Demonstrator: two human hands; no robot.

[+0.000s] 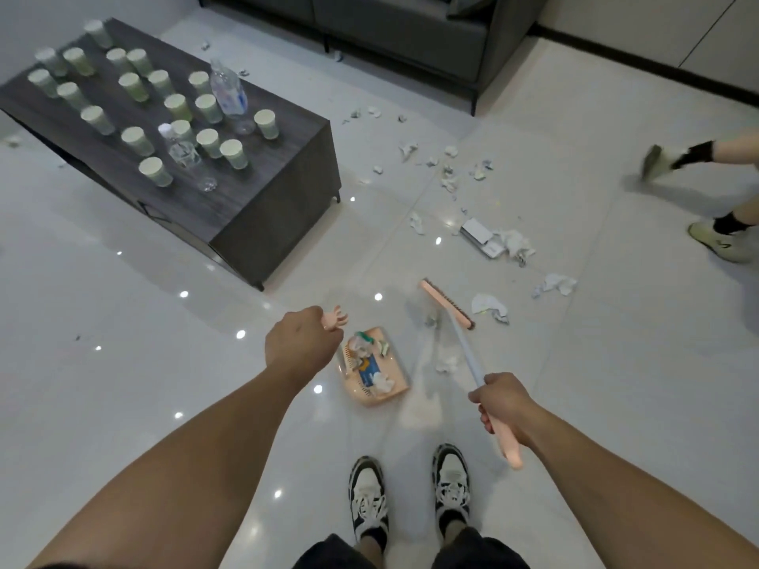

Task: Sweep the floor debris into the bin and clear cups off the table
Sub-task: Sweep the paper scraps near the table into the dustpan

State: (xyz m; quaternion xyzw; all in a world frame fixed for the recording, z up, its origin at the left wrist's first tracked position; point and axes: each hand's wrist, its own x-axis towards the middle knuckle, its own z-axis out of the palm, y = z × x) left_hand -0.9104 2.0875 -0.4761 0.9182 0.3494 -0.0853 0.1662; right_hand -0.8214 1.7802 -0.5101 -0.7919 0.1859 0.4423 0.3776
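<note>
My left hand (299, 346) grips the pink top of the dustpan handle (336, 318). Below it the pink dustpan (396, 375) sits on the floor, holding crumpled paper and a blue wrapper. My right hand (504, 404) grips the pink grip of the broom (462, 342), whose pink head (447, 303) rests on the tiles just right of the pan. Crumpled paper scraps (488, 308) and a flat white box (476, 232) lie scattered beyond the broom. Several green paper cups (234, 153) stand on the dark table (271, 223).
Two clear plastic bottles (228, 92) stand among the cups. A grey sofa (410, 39) lines the far wall. Another person's legs and shoes (718, 240) are at the right edge. My own shoes (410, 494) stand just behind the pan.
</note>
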